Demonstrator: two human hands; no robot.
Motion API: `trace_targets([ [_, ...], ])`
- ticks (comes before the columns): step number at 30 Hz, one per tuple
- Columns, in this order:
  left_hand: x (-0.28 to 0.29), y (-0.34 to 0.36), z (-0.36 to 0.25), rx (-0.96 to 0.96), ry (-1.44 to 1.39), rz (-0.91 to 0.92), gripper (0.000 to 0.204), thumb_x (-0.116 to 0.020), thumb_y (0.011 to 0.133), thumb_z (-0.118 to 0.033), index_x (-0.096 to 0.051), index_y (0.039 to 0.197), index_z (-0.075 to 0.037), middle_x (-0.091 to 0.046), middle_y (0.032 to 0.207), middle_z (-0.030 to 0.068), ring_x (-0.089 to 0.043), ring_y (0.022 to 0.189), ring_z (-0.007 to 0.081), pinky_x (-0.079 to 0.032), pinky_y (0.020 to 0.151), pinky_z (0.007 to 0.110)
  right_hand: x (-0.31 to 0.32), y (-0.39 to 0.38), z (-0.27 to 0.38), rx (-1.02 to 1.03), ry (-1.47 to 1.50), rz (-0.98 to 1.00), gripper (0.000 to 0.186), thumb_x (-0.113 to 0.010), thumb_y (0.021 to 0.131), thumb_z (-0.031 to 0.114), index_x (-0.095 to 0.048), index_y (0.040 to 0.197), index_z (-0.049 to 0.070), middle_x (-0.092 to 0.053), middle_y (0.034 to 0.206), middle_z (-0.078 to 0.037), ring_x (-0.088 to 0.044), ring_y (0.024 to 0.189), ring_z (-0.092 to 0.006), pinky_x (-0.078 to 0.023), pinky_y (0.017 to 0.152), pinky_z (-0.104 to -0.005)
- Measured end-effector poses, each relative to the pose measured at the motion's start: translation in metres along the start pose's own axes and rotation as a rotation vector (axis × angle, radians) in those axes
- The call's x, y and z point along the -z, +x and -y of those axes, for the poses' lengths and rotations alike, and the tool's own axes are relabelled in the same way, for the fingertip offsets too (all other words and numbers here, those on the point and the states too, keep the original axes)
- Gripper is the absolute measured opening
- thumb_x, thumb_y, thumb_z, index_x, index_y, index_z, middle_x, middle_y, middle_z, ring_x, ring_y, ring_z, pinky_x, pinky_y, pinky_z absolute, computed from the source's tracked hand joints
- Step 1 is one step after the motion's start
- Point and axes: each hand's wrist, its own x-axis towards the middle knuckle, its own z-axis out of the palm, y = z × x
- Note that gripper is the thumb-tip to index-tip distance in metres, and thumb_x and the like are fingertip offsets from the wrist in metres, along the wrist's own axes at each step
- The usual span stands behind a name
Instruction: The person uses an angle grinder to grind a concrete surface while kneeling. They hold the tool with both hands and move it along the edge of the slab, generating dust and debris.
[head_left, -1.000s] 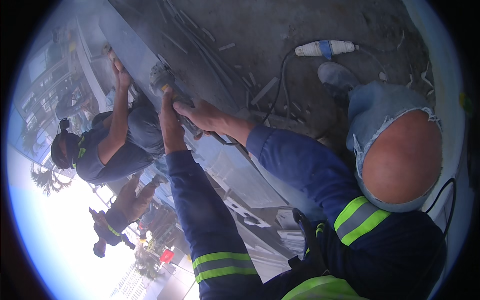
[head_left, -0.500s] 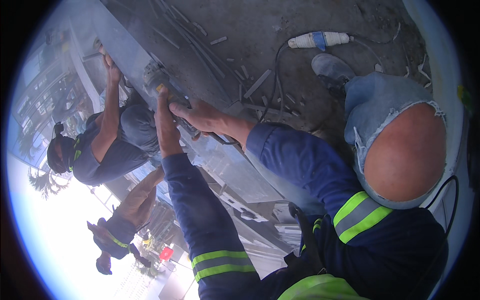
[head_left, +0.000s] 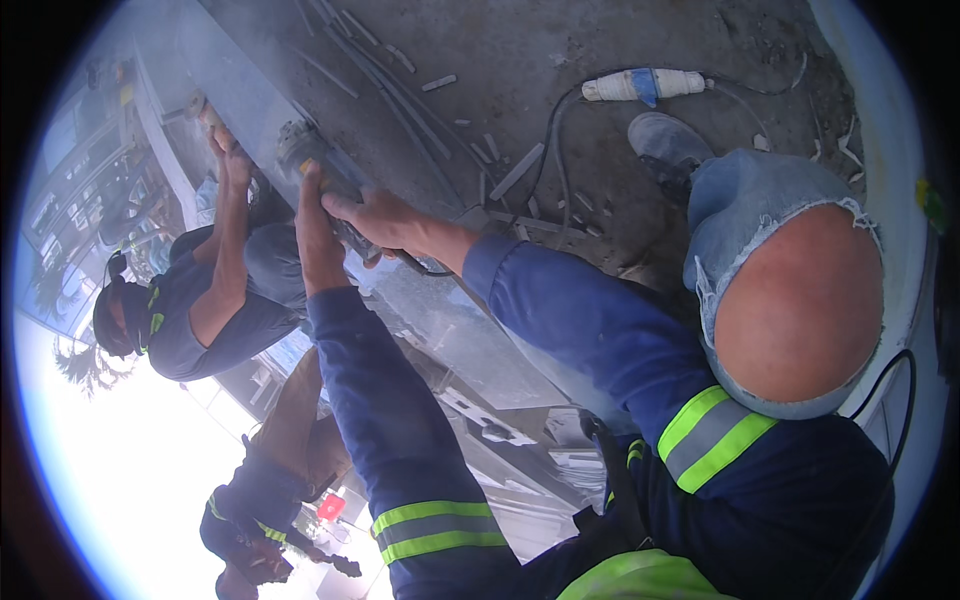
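Note:
I hold a dusty angle grinder point(head_left: 346, 186) with both arms stretched out to the far left. My left hand point(head_left: 313, 190) is closed round it near its head. My right hand point(head_left: 383, 219) grips the rear of the body, where a dark cord comes out. The grinder's round head point(head_left: 297, 143) lies at the edge of a long grey slab point(head_left: 235, 62); dust hides whether the disc touches it. Just past my left hand, a crouching co-worker point(head_left: 240, 260) holds another power tool point(head_left: 201, 108) against the same slab.
A white cable connector point(head_left: 640, 85) with a blue band lies on the dusty floor, its cord looping toward my grinder. Thin offcut strips point(head_left: 516, 171) are scattered beside the slab. My bent knee point(head_left: 805, 300) is at the right. A second co-worker point(head_left: 270, 490) bends over at lower left.
Both my hands and the grinder have shifted slightly left and up along the slab edge. The second co-worker has moved right and lower. Dust around the slab looks thicker.

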Motion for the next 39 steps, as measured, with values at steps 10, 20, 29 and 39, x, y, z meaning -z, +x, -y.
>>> trace_targets([
  [10, 0.001, -0.009, 0.008, -0.014, -0.024, 0.064, 0.07, -0.076, 0.105, -0.052, -0.064, 0.151, 0.001, -0.074, 0.131, 0.0154, -0.073, 0.116, 0.026, -0.057, 0.101, 0.041, 0.001, -0.016, -0.005, -0.025, -0.012, 0.001, 0.078, -0.065, 0.11, 0.064, -0.064, 0.137, -0.01, -0.071, 0.086, -0.013, -0.073, 0.057, -0.0207, -0.044, 0.038, -0.0298],
  [20, 0.002, -0.031, 0.018, -0.027, -0.056, 0.069, 0.072, -0.077, 0.105, -0.051, -0.065, 0.148, 0.006, -0.074, 0.128, 0.0161, -0.074, 0.113, 0.0254, -0.057, 0.1, 0.04, 0.002, -0.041, -0.011, 0.024, 0.009, 0.046, 0.074, -0.06, 0.113, 0.063, -0.061, 0.14, -0.006, -0.068, 0.09, -0.009, -0.074, 0.056, -0.0197, -0.045, 0.038, -0.0285],
  [29, 0.005, -0.022, 0.023, -0.019, -0.037, 0.027, 0.074, -0.08, 0.103, -0.052, -0.068, 0.146, 0.006, -0.075, 0.125, 0.0161, -0.075, 0.109, 0.0256, -0.058, 0.097, 0.041, 0.003, -0.034, -0.017, -0.002, -0.001, 0.055, 0.068, -0.059, 0.114, 0.062, -0.063, 0.135, -0.002, -0.07, 0.09, -0.009, -0.073, 0.054, -0.0185, -0.044, 0.037, -0.028],
  [39, 0.012, 0.005, 0.017, 0.008, 0.007, 0.026, 0.076, -0.08, 0.102, -0.056, -0.068, 0.148, 0.004, -0.074, 0.131, 0.0151, -0.072, 0.117, 0.025, -0.054, 0.102, 0.04, 0.001, -0.004, -0.011, -0.04, -0.021, 0.011, 0.07, -0.06, 0.112, 0.064, -0.07, 0.123, -0.004, -0.071, 0.084, -0.01, -0.075, 0.057, -0.0211, -0.042, 0.037, -0.0293],
])
